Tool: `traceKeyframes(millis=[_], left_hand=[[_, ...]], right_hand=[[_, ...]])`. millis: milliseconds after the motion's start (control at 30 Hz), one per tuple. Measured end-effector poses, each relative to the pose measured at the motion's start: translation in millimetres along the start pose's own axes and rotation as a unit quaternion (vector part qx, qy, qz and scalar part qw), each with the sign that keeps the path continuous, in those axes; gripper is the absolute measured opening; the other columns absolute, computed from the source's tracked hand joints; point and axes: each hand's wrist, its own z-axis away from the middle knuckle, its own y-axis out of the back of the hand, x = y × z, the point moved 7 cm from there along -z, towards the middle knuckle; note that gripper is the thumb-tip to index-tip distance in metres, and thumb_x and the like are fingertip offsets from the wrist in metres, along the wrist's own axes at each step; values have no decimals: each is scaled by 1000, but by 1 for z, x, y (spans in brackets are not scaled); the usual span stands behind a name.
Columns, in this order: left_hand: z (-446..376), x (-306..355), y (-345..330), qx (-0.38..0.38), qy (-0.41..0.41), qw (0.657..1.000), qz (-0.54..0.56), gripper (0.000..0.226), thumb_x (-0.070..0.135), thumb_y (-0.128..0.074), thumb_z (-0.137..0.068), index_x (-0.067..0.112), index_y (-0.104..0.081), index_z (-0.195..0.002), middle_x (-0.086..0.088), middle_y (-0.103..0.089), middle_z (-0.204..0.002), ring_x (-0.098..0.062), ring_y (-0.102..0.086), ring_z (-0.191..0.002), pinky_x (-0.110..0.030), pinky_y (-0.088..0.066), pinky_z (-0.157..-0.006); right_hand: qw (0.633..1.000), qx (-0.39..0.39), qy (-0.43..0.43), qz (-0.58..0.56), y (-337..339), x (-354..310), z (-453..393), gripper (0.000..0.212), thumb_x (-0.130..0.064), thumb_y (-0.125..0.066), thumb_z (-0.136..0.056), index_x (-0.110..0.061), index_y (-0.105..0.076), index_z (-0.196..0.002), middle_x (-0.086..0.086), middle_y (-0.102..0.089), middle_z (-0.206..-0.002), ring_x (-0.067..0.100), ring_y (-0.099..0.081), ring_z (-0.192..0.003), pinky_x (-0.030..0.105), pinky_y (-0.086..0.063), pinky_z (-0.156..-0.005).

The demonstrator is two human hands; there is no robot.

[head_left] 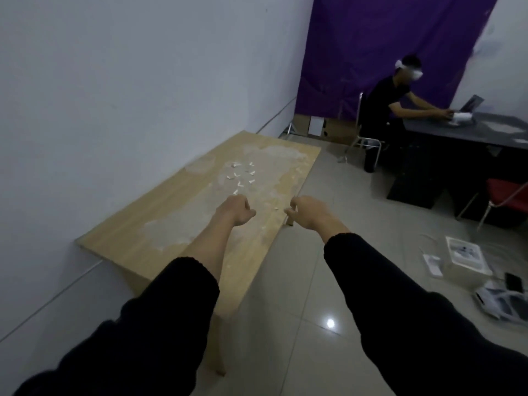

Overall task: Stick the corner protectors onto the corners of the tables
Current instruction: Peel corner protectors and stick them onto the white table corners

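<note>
Head view: corner protectors [241,175] lie loose mid-worktop [160,224]; visible corners appear bare. Left hand [235,208] and right hand [307,210] hover, fingers curled, holding nothing discernible. Work apparently barely begun.

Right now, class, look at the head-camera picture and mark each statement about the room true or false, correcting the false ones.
1. Small white corner protectors lie scattered on the wooden table. True.
2. The wooden table stands in the middle of the room, away from any wall. False: its long side runs along the white wall.
3. Another person sits at a dark table in the background. True.
4. The curtain behind that person is green. False: it is purple.
5. The left hand hangs over the floor. False: it is above the wooden tabletop, while the right hand is near its long edge.
</note>
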Motion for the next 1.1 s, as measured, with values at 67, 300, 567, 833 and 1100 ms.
traceKeyframes(millis=[67, 300, 567, 833, 1100], left_hand=[[-45, -9, -1, 1, 21, 1000, 7, 22, 30, -56, -91, 13, -50, -78, -1, -41, -72, -18, -41, -63, -29, -35, -69], [-216, -47, -11, -2, 70, 997, 31, 24, 28, -56, -91, 15, -50, -71, -5, -45, -75, -16, -40, -60, -29, -32, -57], [-350, -82, 6, -4, 108, 993, 49, 21, 27, -54, -92, 12, -52, -77, -10, -50, -83, -23, -49, -76, -30, -37, -69], [-458, -149, 1, 22, 197, 976, 90, 19, 28, -57, -89, 12, -64, -96, -12, -62, -104, -29, -60, -97, -34, -46, -80], [-579, -197, -9, 116, 243, 950, 156, 16, 13, -59, -84, 10, -69, -96, -11, -69, -99, -26, -63, -91, -36, -52, -80]], right_hand=[[1000, -11, 11, -2, -7, 7, -46, 45, -40, -38, -99, -9, -47, -131, 14, -54, -132, 31, -53, -118, 42, -44, -98], [997, -37, 70, -7, -24, 22, -226, 45, -39, -38, -100, -9, -48, -131, 13, -53, -132, 30, -53, -118, 40, -43, -96], [991, -37, 130, -12, -9, 2, -410, 40, -35, -40, -99, -9, -52, -126, 13, -56, -129, 29, -52, -119, 39, -42, -96], [978, -89, 181, -50, -57, -28, -576, 33, -23, -44, -99, -8, -52, -128, 11, -52, -134, 28, -51, -121, 37, -42, -98], [956, -144, 241, -83, -119, -48, -713, 34, -23, -46, -98, -8, -52, -127, 11, -54, -131, 28, -53, -117, 38, -44, -98]])
